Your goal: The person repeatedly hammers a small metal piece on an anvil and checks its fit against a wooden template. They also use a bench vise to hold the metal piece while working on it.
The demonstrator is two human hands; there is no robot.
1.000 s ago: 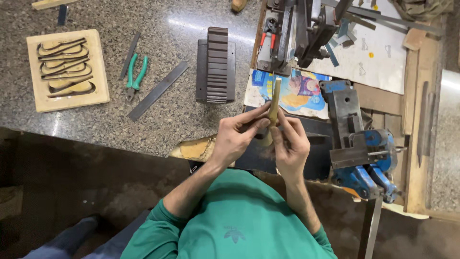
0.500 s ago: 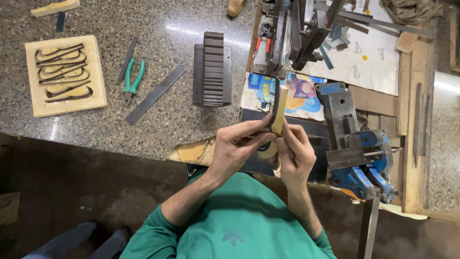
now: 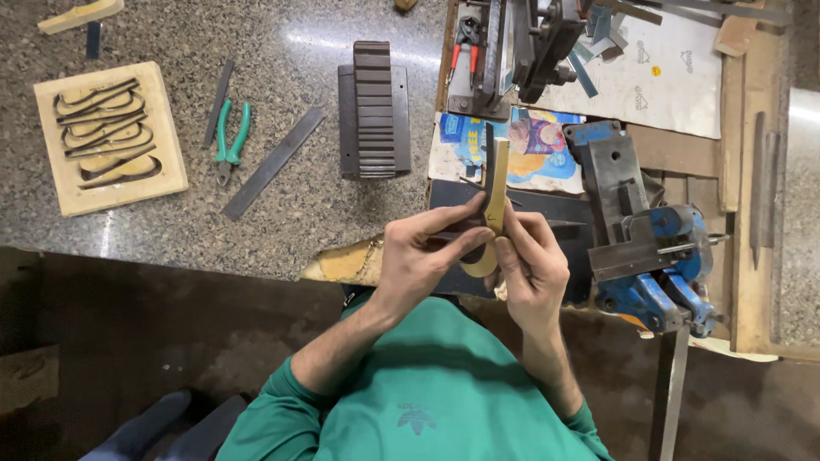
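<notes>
I am looking down on both hands meeting just above the near edge of the tabletop (image 3: 256, 230), in front of the green-sleeved chest. The left hand (image 3: 423, 256) is pinching a narrow, curved tan strip (image 3: 495, 192) between thumb and forefingers near its lower bend; the right hand (image 3: 534, 265) is closing its thumb and fingers on the same strip from the other side, so both hands are pressed close around it, nearly touching. The strip is standing almost upright, its top end rising above the fingers toward the colourful printed sheet (image 3: 538, 145), its lower end hooking under the palms where I cannot see it all. I am judging it light, thin and stiff with some spring, perhaps metal or horn; edges may be sharp, so flat faces near the bend seem the safest hold. A dark flat piece seems to be lying behind the fingers, but I cannot tell whether it is being held. Both forearms are angling inward, elbows tucked, wrists slightly cocked. The blue bench vise (image 3: 649, 256) is sitting just right of the right hand; green-handled pliers (image 3: 229, 137), a flat metal file (image 3: 273, 162), a ribbed dark block (image 3: 373, 111) and a wooden tray of curved blanks (image 3: 107, 137) are lying well apart on the left.
</notes>
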